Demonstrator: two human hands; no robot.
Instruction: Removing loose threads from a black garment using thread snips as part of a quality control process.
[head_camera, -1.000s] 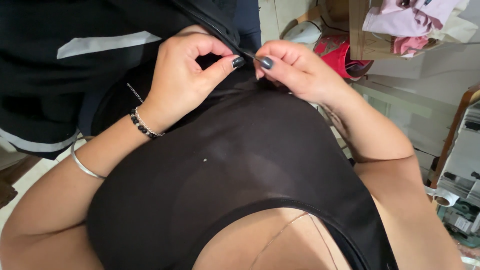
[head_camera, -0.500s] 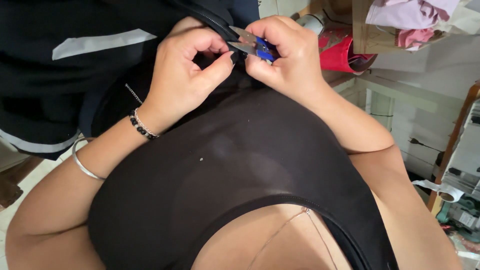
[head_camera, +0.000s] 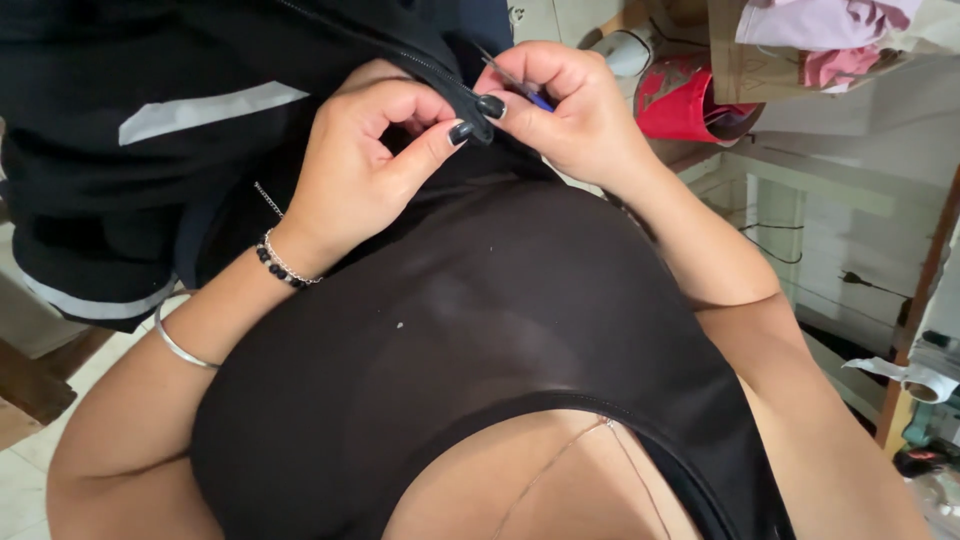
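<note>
Two hands meet at 12 o'clock of the view, over a black garment (head_camera: 150, 150) with a grey stripe. Left hand (head_camera: 365, 165) pinches the zipper seam (head_camera: 455, 85) narrowly between thumb and forefinger. Right hand (head_camera: 565, 115), touching it at 3 o'clock, is closed around a small blue-handled tool (head_camera: 520, 88) with its tip at the seam. Judgement: seam work mid-course; what is finished cannot be told.

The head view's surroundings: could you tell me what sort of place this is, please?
Probably a small sewing or tailoring workroom. The hands work a blue-handled tool at a black garment, folded pink fabric is stacked nearby, and a red container sits on a cluttered shelf.
</note>
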